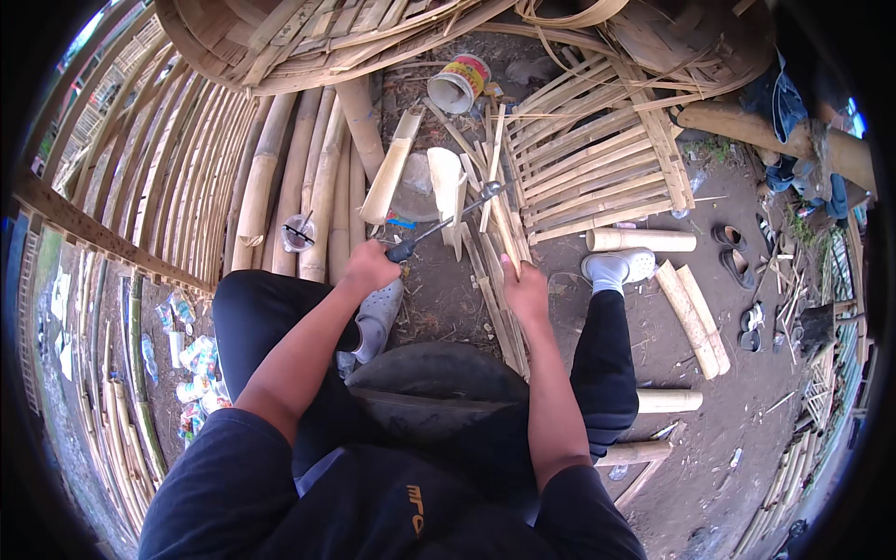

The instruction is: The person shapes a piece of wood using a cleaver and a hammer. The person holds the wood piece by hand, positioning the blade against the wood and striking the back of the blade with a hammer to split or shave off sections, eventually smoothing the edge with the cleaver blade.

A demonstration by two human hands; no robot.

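Note:
My left hand point(370, 265) is closed round the dark handle of a long metal tool point(439, 224). Its thin shaft slants up to the right and has a rounded lump near the far end; whether it is a blade I cannot tell. In my right hand point(525, 291) is the near end of a pale bamboo strip point(507, 229), which points away from me. The tool's far end lies over or close to this strip; contact is unclear. Beyond my hands, split bamboo pieces point(392, 177) lean by a pale block point(414, 198).
Bamboo poles point(266, 187) lie at the left beside a slatted bamboo panel point(140, 177). A clear cup point(298, 233) rests on them. A slatted frame point(597, 168), a tipped bucket point(457, 84) and large baskets point(308, 42) are ahead. Cut bamboo point(691, 317) and sandals point(733, 252) lie right.

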